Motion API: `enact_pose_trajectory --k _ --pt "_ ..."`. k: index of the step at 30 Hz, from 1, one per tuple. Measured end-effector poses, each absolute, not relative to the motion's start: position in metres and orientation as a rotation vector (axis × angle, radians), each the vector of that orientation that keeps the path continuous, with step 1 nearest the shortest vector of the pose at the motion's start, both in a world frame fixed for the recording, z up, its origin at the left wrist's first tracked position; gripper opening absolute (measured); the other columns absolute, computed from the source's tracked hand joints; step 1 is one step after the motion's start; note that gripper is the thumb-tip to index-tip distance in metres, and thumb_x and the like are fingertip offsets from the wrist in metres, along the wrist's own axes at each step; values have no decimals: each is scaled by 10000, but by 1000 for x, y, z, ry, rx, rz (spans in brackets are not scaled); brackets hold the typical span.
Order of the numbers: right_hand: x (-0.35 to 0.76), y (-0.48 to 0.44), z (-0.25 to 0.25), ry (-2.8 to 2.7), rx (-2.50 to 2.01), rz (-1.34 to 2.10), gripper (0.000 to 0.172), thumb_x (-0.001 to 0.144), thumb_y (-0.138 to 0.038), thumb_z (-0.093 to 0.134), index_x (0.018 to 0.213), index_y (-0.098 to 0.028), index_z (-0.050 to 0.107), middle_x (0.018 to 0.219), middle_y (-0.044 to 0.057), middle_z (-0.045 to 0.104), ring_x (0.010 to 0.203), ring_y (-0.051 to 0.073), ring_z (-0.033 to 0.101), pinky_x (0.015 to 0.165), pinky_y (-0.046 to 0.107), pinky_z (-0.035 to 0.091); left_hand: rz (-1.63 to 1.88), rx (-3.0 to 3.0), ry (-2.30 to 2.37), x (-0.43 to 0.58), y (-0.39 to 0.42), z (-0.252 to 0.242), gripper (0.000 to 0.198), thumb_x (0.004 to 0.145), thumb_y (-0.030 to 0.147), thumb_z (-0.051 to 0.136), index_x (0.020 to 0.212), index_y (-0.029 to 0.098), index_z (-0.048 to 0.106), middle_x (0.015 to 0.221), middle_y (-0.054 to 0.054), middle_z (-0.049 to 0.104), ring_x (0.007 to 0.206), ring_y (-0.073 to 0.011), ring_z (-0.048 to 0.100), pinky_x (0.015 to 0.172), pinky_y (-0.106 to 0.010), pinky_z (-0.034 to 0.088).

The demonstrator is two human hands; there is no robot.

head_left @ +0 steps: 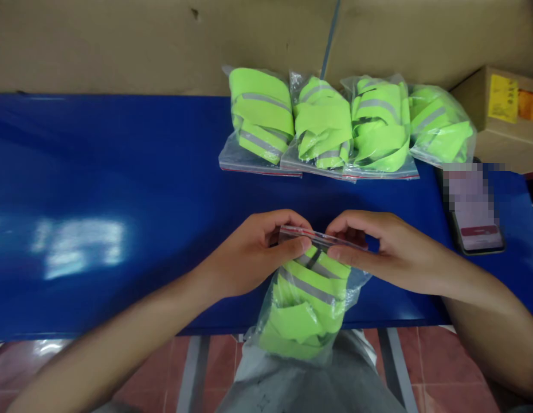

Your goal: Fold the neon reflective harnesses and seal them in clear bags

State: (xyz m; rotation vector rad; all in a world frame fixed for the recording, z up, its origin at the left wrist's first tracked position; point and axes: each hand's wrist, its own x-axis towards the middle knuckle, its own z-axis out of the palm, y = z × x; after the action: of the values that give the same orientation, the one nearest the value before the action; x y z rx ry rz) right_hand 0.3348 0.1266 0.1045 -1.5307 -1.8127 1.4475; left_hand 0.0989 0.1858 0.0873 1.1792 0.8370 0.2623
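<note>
A clear zip bag (307, 298) stuffed with neon green reflective bands hangs over the front edge of the blue table (120, 201). My left hand (258, 252) pinches the bag's top seal at its left end, thumb and fingers closed on the strip. My right hand (378, 246) pinches the same seal at its right end. The two hands' fingertips nearly meet over the seal's middle. The bag's lower part rests against my lap.
Several filled bags of green bands (348, 126) lie in a row at the table's far side against the wall. A phone (475, 212) lies on the table at the right. A cardboard box (502, 115) stands behind it.
</note>
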Motion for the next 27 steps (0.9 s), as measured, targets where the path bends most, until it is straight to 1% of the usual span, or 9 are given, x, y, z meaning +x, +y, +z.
enact_pose_trajectory --k 2,6,9,11,14,17,20,23,27 --pt "331 125 103 -1819 -1516 1485 236 940 -452 697 1014 -229 719 874 3 701 723 121 586 651 226 444 242 1175 825 99 184 88 207 889 356 734 944 159 707 834 -17 675 740 -116 594 652 -208 424" --pt "318 120 102 -1811 -1519 1538 270 961 -453 667 863 -202 675 748 -24 633 664 101 534 585 221 366 243 1137 810 101 179 88 132 881 272 723 948 165 684 862 -13 697 774 -114 616 684 -209 451" --pt "313 119 101 -1769 -1540 1564 267 974 -420 657 828 -196 661 708 -39 596 642 86 500 574 216 343 274 1135 809 104 178 87 121 882 252 725 939 159 674 886 -22 714 811 -119 643 702 -211 467" --pt "313 119 100 -1730 -1527 1591 255 971 -407 662 828 -196 665 713 -44 593 649 83 497 580 211 348 281 1132 799 104 179 86 133 885 259 732 942 156 671 900 -26 719 840 -123 657 723 -212 478" --pt "315 121 100 -1687 -1517 1627 295 970 -427 660 800 -188 639 681 -46 558 632 84 464 551 215 323 273 1135 796 104 180 85 192 888 298 748 996 161 666 911 -20 711 843 -120 653 728 -210 483" --pt "319 122 101 -1663 -1514 1624 339 978 -462 639 787 -183 615 665 -42 518 621 87 426 524 219 298 247 1160 853 103 180 84 267 868 374 782 987 170 657 827 9 667 747 -103 603 651 -197 445" --pt "323 124 104 -1658 -1483 1623 345 1002 -474 600 817 -184 626 700 -29 522 637 92 436 531 218 309 215 1238 864 103 177 86 286 897 442 746 957 168 692 780 15 638 693 -94 546 599 -195 398" --pt "325 125 106 -1657 -1454 1660 328 1020 -459 575 859 -185 659 730 -19 540 659 96 461 557 215 331 260 1306 853 104 175 90 253 925 412 709 941 159 707 783 10 650 697 -96 538 601 -200 396" --pt "323 125 105 -1630 -1490 1654 303 979 -430 648 818 -174 660 706 -26 543 644 92 461 562 213 342 315 1418 911 105 173 96 222 916 363 709 871 146 702 765 8 660 708 -101 549 619 -207 408"
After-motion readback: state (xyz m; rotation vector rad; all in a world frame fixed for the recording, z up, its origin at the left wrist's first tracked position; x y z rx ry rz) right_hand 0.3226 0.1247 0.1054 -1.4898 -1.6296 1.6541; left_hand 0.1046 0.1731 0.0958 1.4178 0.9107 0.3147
